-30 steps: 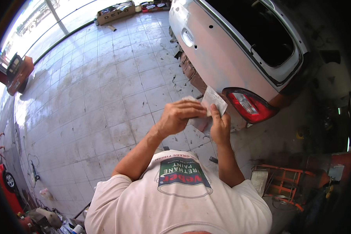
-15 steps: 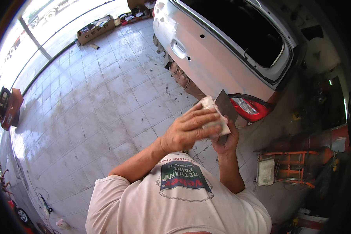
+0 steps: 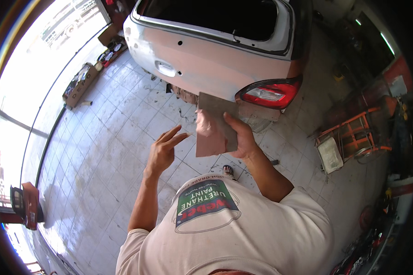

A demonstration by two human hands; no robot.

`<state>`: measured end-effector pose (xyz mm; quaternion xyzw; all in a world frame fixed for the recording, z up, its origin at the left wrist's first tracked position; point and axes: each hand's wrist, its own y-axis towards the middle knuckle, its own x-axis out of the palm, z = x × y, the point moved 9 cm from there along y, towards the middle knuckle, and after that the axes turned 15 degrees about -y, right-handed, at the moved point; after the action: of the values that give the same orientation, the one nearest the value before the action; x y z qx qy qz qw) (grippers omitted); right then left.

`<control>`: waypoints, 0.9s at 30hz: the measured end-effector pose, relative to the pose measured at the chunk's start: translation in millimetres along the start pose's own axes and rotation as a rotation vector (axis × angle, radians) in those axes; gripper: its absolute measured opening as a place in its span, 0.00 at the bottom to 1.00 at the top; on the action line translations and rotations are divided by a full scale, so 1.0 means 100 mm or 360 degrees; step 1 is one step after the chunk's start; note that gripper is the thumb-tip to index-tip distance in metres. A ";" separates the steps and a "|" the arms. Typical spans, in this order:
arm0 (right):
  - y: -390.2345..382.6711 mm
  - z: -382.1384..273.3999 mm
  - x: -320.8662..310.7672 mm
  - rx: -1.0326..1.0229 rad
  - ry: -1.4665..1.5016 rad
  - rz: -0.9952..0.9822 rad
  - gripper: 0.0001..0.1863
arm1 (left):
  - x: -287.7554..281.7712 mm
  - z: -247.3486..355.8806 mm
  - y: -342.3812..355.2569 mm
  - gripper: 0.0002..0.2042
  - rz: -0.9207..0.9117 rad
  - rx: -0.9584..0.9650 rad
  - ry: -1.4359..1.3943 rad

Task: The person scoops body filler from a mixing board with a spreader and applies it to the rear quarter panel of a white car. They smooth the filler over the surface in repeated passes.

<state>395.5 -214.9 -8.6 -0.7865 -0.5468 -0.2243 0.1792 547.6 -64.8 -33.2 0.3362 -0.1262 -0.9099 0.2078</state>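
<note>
My right hand [image 3: 244,142] grips a dark, flat rectangular plate [image 3: 218,103] by its right side, thumb across the face. A lump of pink paste [image 3: 205,125] is spread over the plate's left and lower part. To the left, apart from the plate, my left hand [image 3: 164,147] has its fingers bent and separated, with nothing clear in them. Beyond both hands stands the rear of a hatchback [image 3: 206,62], coated in patchy pink and pale grey, with a red tail lamp [image 3: 268,94] at its right corner.
An orange metal trolley [image 3: 358,123] with a pale pad [image 3: 330,156] stands at the right. A long cardboard box [image 3: 78,89] lies along the doorway at upper left, a detached dark-red part [image 3: 30,206] at lower left. My sandalled foot [image 3: 228,170] shows on the tiled floor [image 3: 110,151].
My left hand has left the plate and moved leftward; the pale sheet it covered is no longer visible. The pink-coated plate now faces up, and the view has swung toward the car.
</note>
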 end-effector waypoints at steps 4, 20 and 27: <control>0.06 -0.25 0.21 -0.0118 -0.1229 -0.0053 0.30 | -0.70 0.70 0.42 0.26 0.0294 0.0268 -0.0401; 0.18 -0.21 -0.74 -0.0038 0.0528 0.0138 0.22 | -0.09 2.03 0.45 0.20 0.0407 0.1038 -0.0564; -0.20 0.02 -0.45 -0.0130 0.0158 -0.0056 0.29 | 0.36 0.08 0.28 0.31 0.0284 0.0368 0.0100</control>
<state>363.7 -242.3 -34.7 -0.7714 -0.5413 -0.2882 0.1698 525.7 -105.6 -37.5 0.3737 -0.2529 -0.8563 0.2515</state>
